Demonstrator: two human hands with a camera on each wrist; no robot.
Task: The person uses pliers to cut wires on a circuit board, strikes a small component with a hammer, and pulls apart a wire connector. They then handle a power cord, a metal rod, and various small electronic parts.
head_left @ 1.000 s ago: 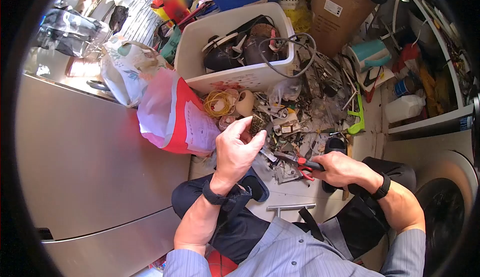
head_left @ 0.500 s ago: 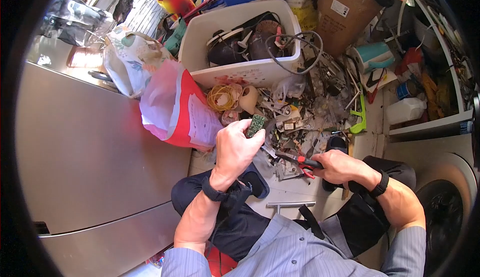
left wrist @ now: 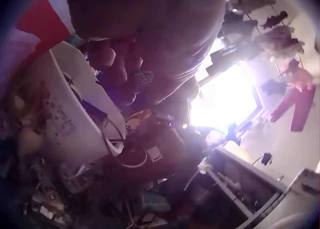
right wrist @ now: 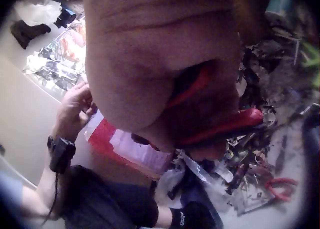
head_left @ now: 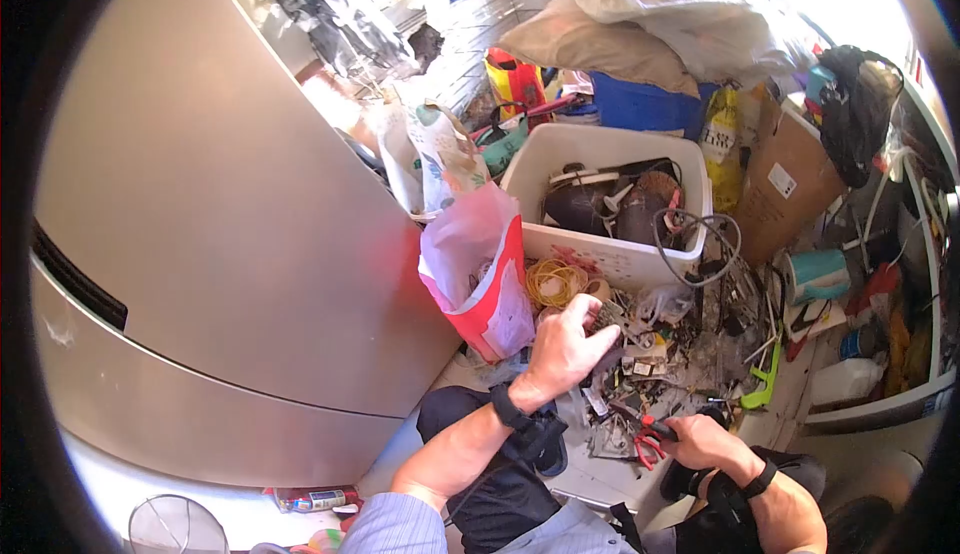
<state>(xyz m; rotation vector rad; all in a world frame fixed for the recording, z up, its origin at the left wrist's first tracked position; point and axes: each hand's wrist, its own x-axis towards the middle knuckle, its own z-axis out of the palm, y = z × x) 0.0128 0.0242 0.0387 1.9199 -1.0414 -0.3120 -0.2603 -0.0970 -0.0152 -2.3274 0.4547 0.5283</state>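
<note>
Cluttered home interior with refrigerator (head_left: 230, 224), hanging clothes (left wrist: 296, 106), bags (head_left: 500, 319) and white tub (head_left: 610, 254)

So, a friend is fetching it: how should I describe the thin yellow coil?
Start at the big white plastic bin. By the left of its near side, just right of the red-and-pink plastic bag, is the yellow coil. Its round yellow loops stand out from the white and dark scraps.

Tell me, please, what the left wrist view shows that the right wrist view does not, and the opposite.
Only the left wrist view: the white tub, the carton, hanging red trousers.
Only the right wrist view: the right hand, gripping a red-and-black tool, and a black sock.
Both: the left hand, the red-and-white bag, and scraps.
</note>
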